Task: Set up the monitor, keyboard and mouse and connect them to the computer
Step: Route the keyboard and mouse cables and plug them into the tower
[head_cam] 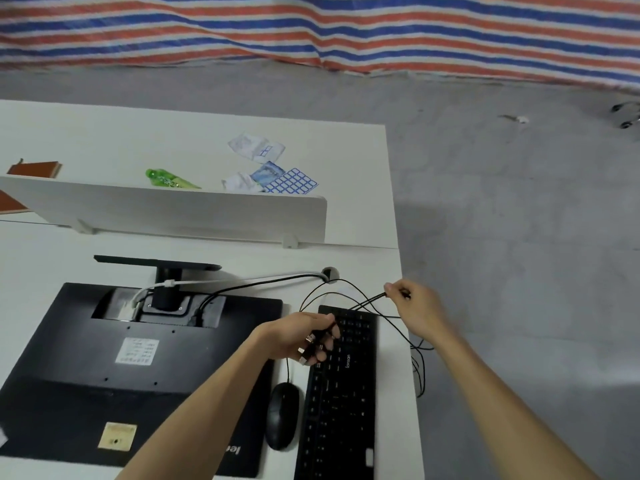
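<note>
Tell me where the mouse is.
Head view, lower centre: the mouse lies on the desk between the face-down monitor and the keyboard.

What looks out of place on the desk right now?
The monitor lies face down, back panel up, rather than standing. The keyboard sits end-on beside the mouse. Thin black cables loop loosely between left hand and right hand, one hanging over the desk edge.

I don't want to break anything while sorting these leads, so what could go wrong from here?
The black cables your right hand pinches cross each other above the keyboard; pulling may tighten a tangle. One loop hangs over the desk edge and could snag, and the keyboard lies close to that edge, so a tug might slide it off. The monitor lies screen down; dragging it could scratch the panel.
</note>
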`<move>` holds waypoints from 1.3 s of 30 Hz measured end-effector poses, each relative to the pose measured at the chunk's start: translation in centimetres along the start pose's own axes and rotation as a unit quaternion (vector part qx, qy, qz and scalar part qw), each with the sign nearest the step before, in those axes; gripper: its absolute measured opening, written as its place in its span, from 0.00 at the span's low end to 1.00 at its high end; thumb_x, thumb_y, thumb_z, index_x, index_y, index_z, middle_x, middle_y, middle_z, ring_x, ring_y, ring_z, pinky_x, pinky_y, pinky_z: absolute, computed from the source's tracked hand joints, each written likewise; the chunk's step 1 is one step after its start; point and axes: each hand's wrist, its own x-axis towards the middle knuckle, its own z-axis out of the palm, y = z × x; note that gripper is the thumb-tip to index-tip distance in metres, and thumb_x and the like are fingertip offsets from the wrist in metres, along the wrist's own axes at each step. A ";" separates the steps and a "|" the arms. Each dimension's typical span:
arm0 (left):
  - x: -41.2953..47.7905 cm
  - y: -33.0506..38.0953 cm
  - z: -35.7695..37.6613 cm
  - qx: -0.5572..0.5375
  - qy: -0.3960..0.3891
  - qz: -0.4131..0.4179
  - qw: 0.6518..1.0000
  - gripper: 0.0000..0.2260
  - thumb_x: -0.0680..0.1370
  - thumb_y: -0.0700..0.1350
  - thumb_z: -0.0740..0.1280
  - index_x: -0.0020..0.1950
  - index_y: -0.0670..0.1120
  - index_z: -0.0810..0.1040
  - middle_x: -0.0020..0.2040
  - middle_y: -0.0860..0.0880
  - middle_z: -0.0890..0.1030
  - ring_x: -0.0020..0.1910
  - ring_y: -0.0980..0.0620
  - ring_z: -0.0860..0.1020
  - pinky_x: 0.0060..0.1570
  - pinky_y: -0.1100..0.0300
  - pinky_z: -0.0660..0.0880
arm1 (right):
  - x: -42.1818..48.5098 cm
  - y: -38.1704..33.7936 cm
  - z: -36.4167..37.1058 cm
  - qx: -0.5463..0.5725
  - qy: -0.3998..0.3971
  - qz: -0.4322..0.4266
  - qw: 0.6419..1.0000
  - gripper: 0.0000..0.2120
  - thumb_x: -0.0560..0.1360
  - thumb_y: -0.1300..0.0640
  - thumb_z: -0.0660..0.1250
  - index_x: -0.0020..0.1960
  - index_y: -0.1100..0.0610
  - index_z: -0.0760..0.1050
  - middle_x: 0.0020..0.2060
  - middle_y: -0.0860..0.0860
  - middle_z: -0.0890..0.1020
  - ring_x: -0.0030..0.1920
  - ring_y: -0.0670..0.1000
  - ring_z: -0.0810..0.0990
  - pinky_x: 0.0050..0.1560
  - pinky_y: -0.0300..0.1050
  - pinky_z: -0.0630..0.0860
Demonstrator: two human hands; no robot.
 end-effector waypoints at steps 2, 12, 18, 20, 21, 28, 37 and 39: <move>-0.1 0.0 -0.4 -0.006 0.009 -0.006 1.000 0.16 0.84 0.57 0.56 0.50 0.49 0.79 0.41 0.49 0.76 0.34 0.52 0.75 0.34 0.61 0.69 | 0.1 -0.2 0.2 -0.014 0.012 -0.005 1.000 0.14 0.81 0.45 0.63 0.48 0.53 0.81 0.41 0.44 0.82 0.44 0.45 0.78 0.45 0.41 0.69; -0.5 -0.2 -1.7 0.050 0.139 -0.013 0.989 0.17 0.83 0.56 0.56 0.38 0.49 0.69 0.31 0.53 0.64 0.27 0.54 0.55 0.26 0.63 0.52 | 0.0 -1.1 0.6 -0.119 -0.032 -0.012 0.992 0.13 0.80 0.45 0.60 0.43 0.50 0.79 0.39 0.45 0.83 0.44 0.51 0.80 0.46 0.46 0.75; 0.6 3.5 -1.2 0.163 0.129 0.048 0.977 0.17 0.83 0.56 0.56 0.40 0.47 0.68 0.32 0.53 0.65 0.28 0.53 0.58 0.27 0.62 0.55 | -0.5 -3.9 2.1 -0.062 -0.218 -0.030 0.973 0.17 0.81 0.42 0.57 0.44 0.44 0.82 0.42 0.47 0.83 0.46 0.48 0.80 0.49 0.43 0.74; 1.2 4.2 -1.8 0.162 0.181 0.073 0.967 0.17 0.83 0.56 0.57 0.42 0.46 0.73 0.33 0.52 0.68 0.29 0.54 0.63 0.26 0.63 0.58 | -0.2 -3.8 2.3 -0.012 -0.200 -0.034 0.979 0.16 0.82 0.45 0.57 0.46 0.44 0.82 0.45 0.48 0.84 0.49 0.51 0.80 0.52 0.45 0.75; 1.6 4.2 -2.4 0.155 0.206 0.082 0.963 0.18 0.83 0.56 0.57 0.42 0.46 0.75 0.35 0.51 0.69 0.31 0.53 0.65 0.25 0.64 0.59 | 0.1 -3.3 2.2 0.001 -0.186 -0.032 0.982 0.15 0.83 0.46 0.56 0.48 0.44 0.81 0.46 0.44 0.84 0.49 0.51 0.80 0.53 0.45 0.75; 6.5 2.5 -3.6 0.156 0.334 0.116 0.922 0.17 0.83 0.58 0.59 0.60 0.47 0.76 0.52 0.50 0.81 0.47 0.55 0.78 0.48 0.59 0.73 | 3.5 -1.8 2.2 -0.028 -0.027 -0.039 0.998 0.10 0.81 0.50 0.63 0.42 0.43 0.79 0.34 0.42 0.83 0.37 0.41 0.78 0.36 0.31 0.70; 12.1 0.4 -3.5 0.195 0.369 0.029 0.908 0.27 0.83 0.52 0.58 0.79 0.42 0.58 0.79 0.44 0.61 0.76 0.42 0.59 0.72 0.50 0.61 | 8.8 -2.2 3.3 -0.040 0.018 -0.009 0.999 0.09 0.82 0.53 0.60 0.48 0.48 0.79 0.28 0.43 0.76 0.31 0.43 0.73 0.32 0.34 0.63; 12.9 0.5 -4.4 0.164 0.361 0.061 0.916 0.25 0.83 0.48 0.59 0.78 0.42 0.60 0.79 0.44 0.62 0.76 0.41 0.61 0.71 0.51 0.61 | 9.3 -2.0 4.1 -0.040 0.012 -0.009 0.999 0.09 0.82 0.53 0.60 0.48 0.47 0.78 0.29 0.44 0.77 0.31 0.42 0.74 0.31 0.34 0.63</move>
